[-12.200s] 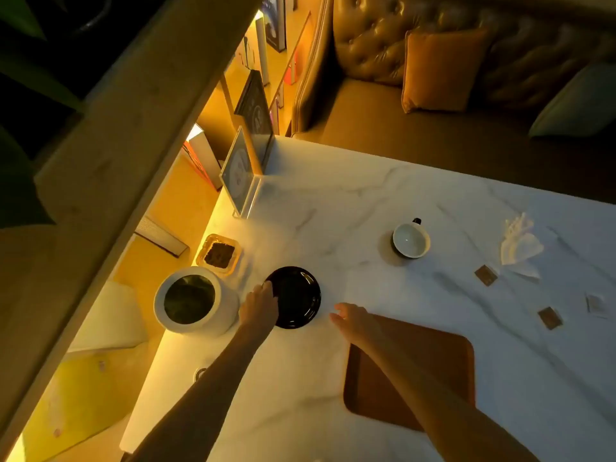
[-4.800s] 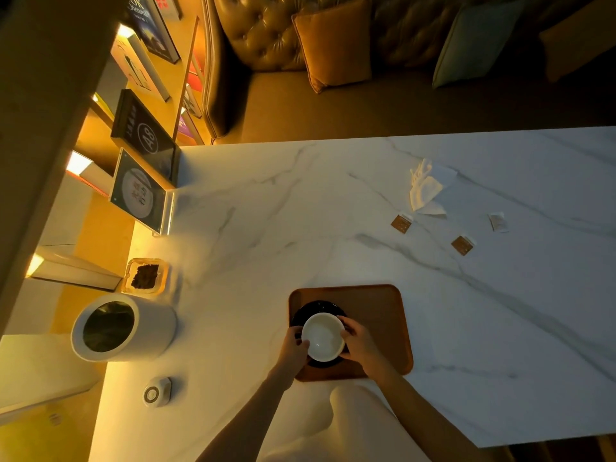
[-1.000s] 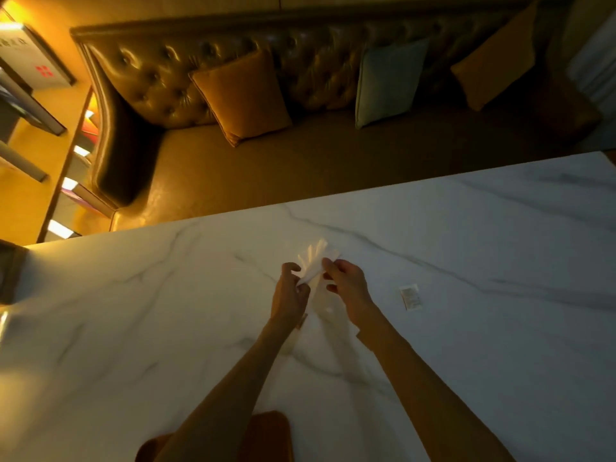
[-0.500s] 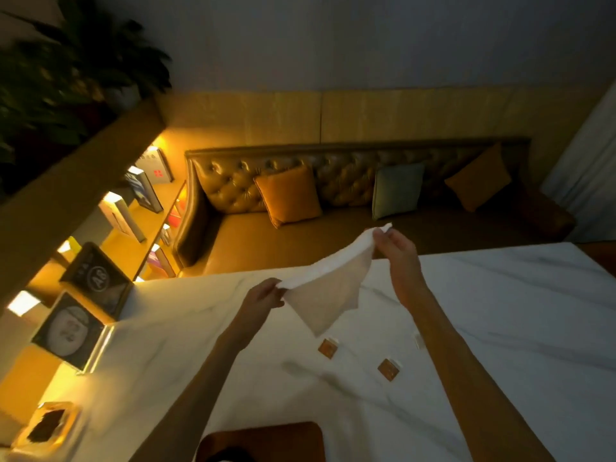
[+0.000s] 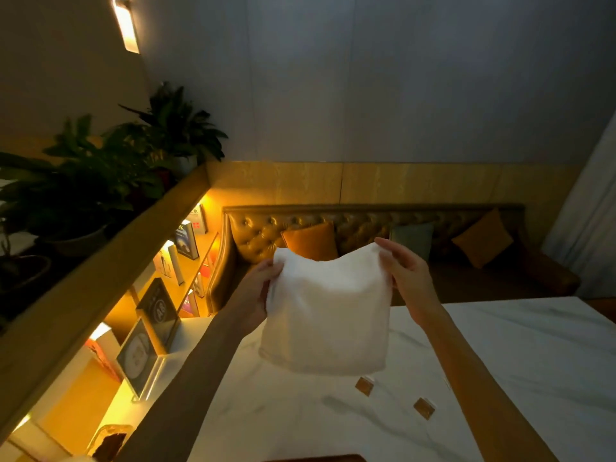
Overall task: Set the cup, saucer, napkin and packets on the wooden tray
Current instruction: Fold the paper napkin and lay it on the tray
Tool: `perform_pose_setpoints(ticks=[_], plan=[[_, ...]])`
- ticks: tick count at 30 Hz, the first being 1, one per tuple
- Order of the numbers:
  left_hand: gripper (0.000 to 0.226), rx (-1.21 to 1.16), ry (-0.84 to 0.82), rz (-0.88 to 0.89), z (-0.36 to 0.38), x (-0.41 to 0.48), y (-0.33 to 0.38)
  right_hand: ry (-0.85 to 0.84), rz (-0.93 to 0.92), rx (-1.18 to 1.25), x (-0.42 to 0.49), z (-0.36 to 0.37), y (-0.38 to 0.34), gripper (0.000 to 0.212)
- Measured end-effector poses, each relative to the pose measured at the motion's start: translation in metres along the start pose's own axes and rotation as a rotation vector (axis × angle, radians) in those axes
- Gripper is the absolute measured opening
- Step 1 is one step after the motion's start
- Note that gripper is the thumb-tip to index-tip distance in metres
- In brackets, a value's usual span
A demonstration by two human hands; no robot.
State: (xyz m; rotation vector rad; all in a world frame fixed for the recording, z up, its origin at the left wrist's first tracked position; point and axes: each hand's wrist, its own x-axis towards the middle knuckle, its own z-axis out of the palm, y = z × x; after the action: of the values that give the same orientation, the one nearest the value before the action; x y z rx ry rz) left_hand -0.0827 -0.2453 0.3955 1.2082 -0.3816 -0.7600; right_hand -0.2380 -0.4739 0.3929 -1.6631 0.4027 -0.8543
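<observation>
white napkin [image 5: 328, 315] spread, two brown packets [image 5: 364, 385]

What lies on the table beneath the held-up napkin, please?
A brown packet shows just below the napkin, a second packet further right, on the marble table. Anything directly behind the napkin is covered.

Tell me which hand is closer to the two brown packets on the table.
Right. The right hand grips the napkin roughly above the brown packets; the left hand grips its other corner, farther left.
</observation>
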Motion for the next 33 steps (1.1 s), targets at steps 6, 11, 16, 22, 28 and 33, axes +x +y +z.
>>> perform_pose_setpoints(ticks=[6,11,16,22,28,33], plan=[[0.043,0.169,0.063,0.029,0.01,-0.013,0.007,-0.049,-0.133,-0.203,-0.005,0.017,-0.013,0.034],[0.02,0.43,0.146,0.383,0.048,-0.022,0.004,-0.165,-0.33,-0.408,-0.005,0.04,-0.028,0.027],[0.02,0.558,0.141,0.577,0.088,-0.026,0.014,-0.065,-0.665,-0.513,-0.012,0.059,-0.049,0.039],[0.024,0.537,0.086,0.632,0.102,-0.022,0.023,0.05,-0.685,-0.366,-0.011,0.054,-0.053,0.033],[0.02,0.527,-0.177,0.589,0.099,-0.017,0.034,0.033,-0.749,-0.351,-0.001,0.041,-0.052,0.028],[0.019,0.541,-0.152,0.646,0.093,-0.018,0.039,0.026,-0.84,-0.467,0.004,0.036,-0.057,0.033]])
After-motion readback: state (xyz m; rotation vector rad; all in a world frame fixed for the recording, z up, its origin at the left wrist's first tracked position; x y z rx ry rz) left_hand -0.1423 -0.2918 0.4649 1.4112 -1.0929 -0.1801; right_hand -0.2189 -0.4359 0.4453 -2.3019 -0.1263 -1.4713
